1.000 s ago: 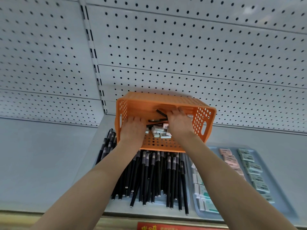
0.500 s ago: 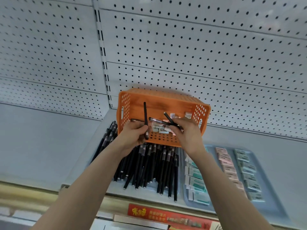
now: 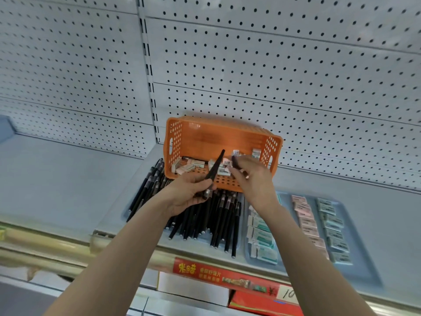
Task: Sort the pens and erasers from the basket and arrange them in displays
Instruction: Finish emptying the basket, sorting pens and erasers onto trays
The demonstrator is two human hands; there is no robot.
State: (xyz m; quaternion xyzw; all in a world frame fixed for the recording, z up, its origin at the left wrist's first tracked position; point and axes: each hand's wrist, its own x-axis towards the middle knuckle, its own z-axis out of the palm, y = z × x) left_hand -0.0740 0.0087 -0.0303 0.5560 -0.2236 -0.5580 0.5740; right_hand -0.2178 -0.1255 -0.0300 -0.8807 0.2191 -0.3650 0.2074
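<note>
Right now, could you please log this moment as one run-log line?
left hand: grips black pens | right hand: pinches dark pen | orange basket: erasers inside | stage: sorting pens

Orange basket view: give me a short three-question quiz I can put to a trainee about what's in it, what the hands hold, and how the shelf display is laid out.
1. True or false: the orange basket holds only pens.
2. What does the left hand grip? A: an eraser. B: a black pen. C: a price tag.
3. Fill in: seen from the head view, the displayed erasers lie to the ___ of the displayed pens.

Key: 1 false, loose erasers lie in it too. 2 B. 3 right.
</note>
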